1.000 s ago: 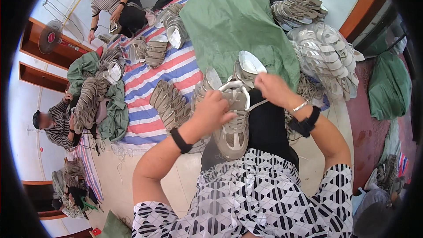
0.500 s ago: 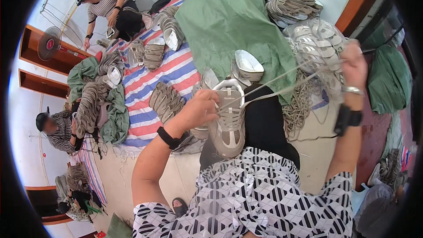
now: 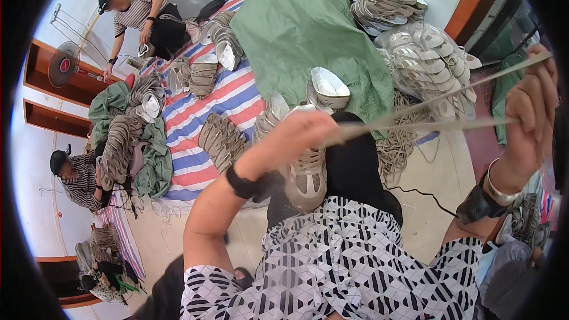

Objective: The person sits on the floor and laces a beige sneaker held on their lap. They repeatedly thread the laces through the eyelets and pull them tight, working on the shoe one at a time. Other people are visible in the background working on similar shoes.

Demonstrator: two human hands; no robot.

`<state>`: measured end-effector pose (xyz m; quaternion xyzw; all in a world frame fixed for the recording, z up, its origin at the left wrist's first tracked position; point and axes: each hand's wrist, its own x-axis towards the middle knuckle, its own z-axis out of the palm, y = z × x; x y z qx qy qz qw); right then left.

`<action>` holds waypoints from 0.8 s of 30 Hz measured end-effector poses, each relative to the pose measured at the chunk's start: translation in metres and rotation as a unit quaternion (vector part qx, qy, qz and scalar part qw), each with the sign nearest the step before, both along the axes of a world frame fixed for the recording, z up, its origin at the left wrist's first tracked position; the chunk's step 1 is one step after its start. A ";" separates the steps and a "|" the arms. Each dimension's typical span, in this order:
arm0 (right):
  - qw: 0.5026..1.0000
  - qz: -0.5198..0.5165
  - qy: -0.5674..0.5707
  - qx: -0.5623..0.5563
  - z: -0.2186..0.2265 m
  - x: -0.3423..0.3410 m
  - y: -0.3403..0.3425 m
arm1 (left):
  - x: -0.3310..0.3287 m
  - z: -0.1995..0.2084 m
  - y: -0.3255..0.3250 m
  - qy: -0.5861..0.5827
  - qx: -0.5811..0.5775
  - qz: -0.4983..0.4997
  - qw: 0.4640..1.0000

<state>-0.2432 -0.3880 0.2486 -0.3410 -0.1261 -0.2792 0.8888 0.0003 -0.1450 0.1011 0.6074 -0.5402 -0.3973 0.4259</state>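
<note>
Head view: a striped sheet (image 3: 194,108) covers part of the pale floor (image 3: 427,204), with one fan (image 3: 63,65) and two people (image 3: 135,18) in striped tops beyond. One shoe (image 3: 306,186) rests on the wearer's lap (image 3: 354,169). The right hand (image 3: 528,106) has its fingers closed on two lace strands (image 3: 450,123), stretched rightward; the left hand (image 3: 303,134) blurs above the shoe, its grip unclear. Floor shows between the sheet's near edge and the lap; one black cable (image 3: 424,192) crosses it at right.
</note>
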 end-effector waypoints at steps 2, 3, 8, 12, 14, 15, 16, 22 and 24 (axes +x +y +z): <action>0.970 -0.223 0.089 0.040 -0.011 0.006 0.009 | 0.023 -0.011 0.024 -0.121 -0.101 0.173 0.972; 0.932 -0.332 0.126 0.071 -0.021 0.016 0.014 | 0.040 -0.015 0.042 -0.017 -0.097 0.263 0.960; 0.962 -0.087 -0.028 0.258 -0.175 -0.068 -0.116 | 0.121 -0.024 0.133 0.302 -0.206 0.559 0.744; 0.837 -0.382 0.391 -0.037 -0.275 -0.102 -0.137 | 0.168 -0.063 0.214 0.315 -0.242 0.713 0.579; 0.710 -0.331 0.578 -0.229 -0.292 -0.071 -0.096 | 0.176 -0.069 0.257 0.336 -0.249 0.746 0.519; 0.715 -0.251 0.580 -0.299 -0.294 -0.037 -0.071 | 0.190 -0.080 0.318 0.348 -0.276 0.736 0.511; 0.699 -0.184 0.586 -0.365 -0.296 -0.015 -0.049 | 0.194 -0.085 0.320 0.343 -0.259 0.742 0.515; 0.873 -0.053 0.397 -0.277 -0.255 0.095 0.081 | 0.124 -0.090 0.206 0.066 -0.108 0.682 0.720; 0.863 -0.052 0.369 -0.340 -0.271 0.108 0.097 | 0.088 -0.097 0.154 -0.051 -0.020 0.579 0.813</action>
